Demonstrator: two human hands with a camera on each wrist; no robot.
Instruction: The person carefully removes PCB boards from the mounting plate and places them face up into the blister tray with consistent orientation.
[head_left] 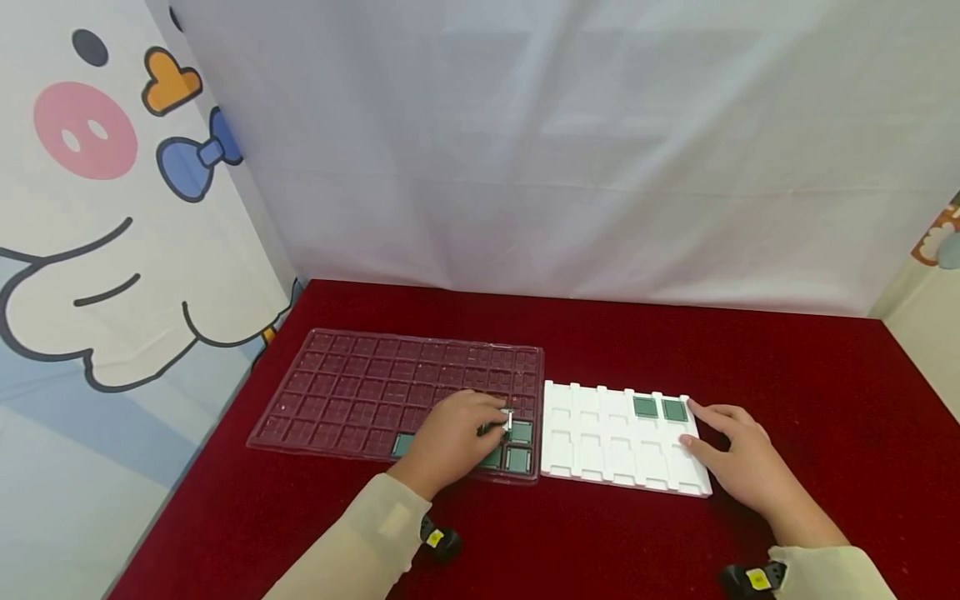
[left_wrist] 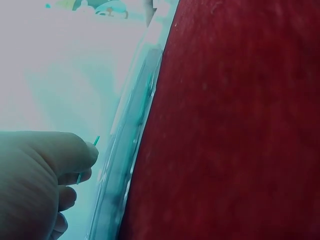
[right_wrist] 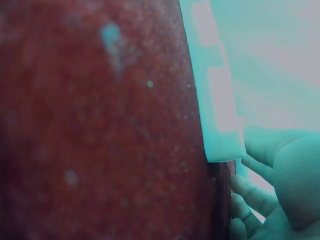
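A clear gridded tray (head_left: pixel 360 392) lies on the red cloth, with a few green square chips (head_left: pixel 519 457) in its near right corner. My left hand (head_left: pixel 457 437) rests over that corner and pinches a thin green chip (head_left: pixel 508 422) on edge between thumb and fingers; the left wrist view shows this chip (left_wrist: pixel 87 159) as a sliver at my fingertips. To the right lies a white foam tray (head_left: pixel 600 450) with two green chips (head_left: pixel 660 408) in its far right pockets. My right hand (head_left: pixel 738 454) rests with straight fingers against the white tray's right edge (right_wrist: pixel 220 125).
The red cloth (head_left: pixel 787 375) covers the table, bounded by a white curtain behind and a cartoon panel (head_left: pixel 97 208) at left. Black wrist cameras (head_left: pixel 438 540) sit on both sleeves.
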